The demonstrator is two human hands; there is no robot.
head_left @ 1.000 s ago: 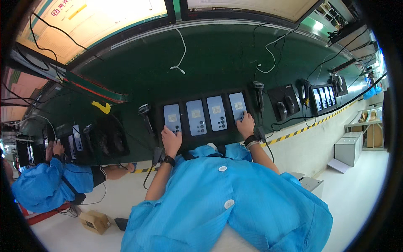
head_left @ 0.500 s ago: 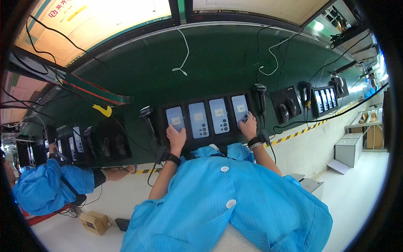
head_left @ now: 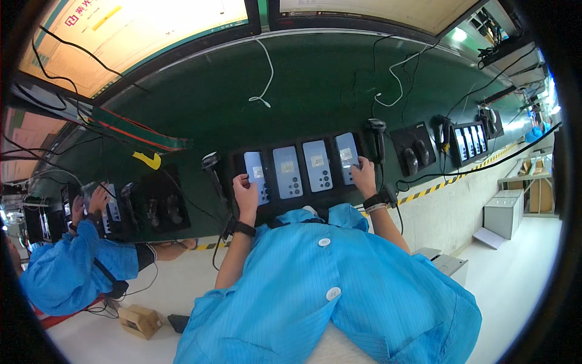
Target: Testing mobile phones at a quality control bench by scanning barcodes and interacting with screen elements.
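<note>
A black tray [head_left: 306, 198] in front of me holds a row of several blue-grey phones, backs up, each bearing a pale label. My left hand [head_left: 246, 198] grips the left edge of the leftmost phone [head_left: 255, 170], which looks tilted in its slot. With thumb and fingers, my right hand [head_left: 365, 178] holds the rightmost phone [head_left: 345, 150] by its right edge, and this one seems tilted too. Between them lie two more phones, the left-middle phone [head_left: 287, 170] and the right-middle phone [head_left: 317, 165], untouched. Dark bands with cords circle both my wrists.
Barcode scanners stand left [head_left: 210, 162] and right [head_left: 377, 128] of the tray. Black mice [head_left: 410, 161] rest on a pad at right, beyond it another phone tray [head_left: 470, 145]. Monitors [head_left: 145, 36] line the back; white cables [head_left: 267, 79] cross the green bench. A co-worker [head_left: 79, 252] sits at left.
The two outer phones have gone from lying flat to tilted. My left hand has moved from the phone's lower end to its left edge; my right hand has shifted slightly right.
</note>
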